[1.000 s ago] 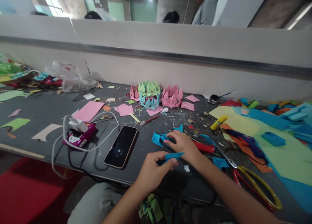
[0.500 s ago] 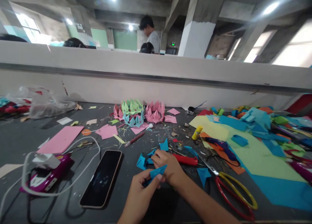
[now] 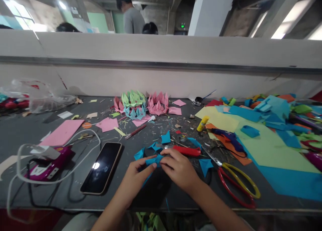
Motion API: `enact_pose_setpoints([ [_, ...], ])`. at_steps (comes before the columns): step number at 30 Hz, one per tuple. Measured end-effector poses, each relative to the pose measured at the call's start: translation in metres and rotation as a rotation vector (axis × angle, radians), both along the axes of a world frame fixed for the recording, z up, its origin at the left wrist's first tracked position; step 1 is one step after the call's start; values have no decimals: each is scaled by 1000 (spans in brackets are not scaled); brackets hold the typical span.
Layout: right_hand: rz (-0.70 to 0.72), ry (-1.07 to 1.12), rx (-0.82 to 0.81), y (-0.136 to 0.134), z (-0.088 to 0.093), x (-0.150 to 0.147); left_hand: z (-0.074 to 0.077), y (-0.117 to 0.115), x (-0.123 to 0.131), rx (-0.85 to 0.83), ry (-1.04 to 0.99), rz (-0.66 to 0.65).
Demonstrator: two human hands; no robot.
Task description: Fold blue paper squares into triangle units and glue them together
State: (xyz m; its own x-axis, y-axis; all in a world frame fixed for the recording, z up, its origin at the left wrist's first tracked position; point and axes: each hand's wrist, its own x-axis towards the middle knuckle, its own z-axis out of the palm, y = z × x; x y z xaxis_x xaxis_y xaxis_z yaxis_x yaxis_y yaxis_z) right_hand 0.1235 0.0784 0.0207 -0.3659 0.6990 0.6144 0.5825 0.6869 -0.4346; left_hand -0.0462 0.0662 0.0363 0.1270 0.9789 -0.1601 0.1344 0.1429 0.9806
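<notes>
Between my two hands, low over the dark table, is a folded blue paper piece [image 3: 154, 160]. My left hand [image 3: 136, 174] pinches its left end between thumb and fingers. On the right end, the fingertips of my right hand [image 3: 179, 167] are closed. Several more blue folded pieces lie around, among them a pointed one [image 3: 165, 137] just beyond my hands and one [image 3: 205, 165] to the right. A red-handled cutter [image 3: 188, 151] rests right behind my right hand. Scissors [image 3: 237, 180] with red and yellow handles lie further right.
A phone [image 3: 102, 167] and a purple power strip [image 3: 51, 165] with a looped white cable are at left. Folded paper crowns, one green [image 3: 133, 98], stand at the back. A yellow glue stick [image 3: 202, 123], a glue gun [image 3: 227, 137] and yellow sheets [image 3: 271, 150] occupy the right.
My right hand has drawn back from the blue pieces behind and now grips the piece held by my left hand. The view has tilted down.
</notes>
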Motion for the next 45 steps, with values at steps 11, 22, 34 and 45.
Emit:
enact_pose_setpoints([
  [11, -142, 272, -226, 26, 3, 53, -1, 4, 7, -220, -115, 38],
  [22, -982, 298, -403, 107, -2, 167, -8, 17, 1, 222, 509, -61],
  [34, -592, 483, -399, 37, 29, 70, -5, 7, -28, 410, 557, -14],
  [45, 196, 339, -1291, -75, 35, -11, 0, -23, -4, 831, 755, -430],
])
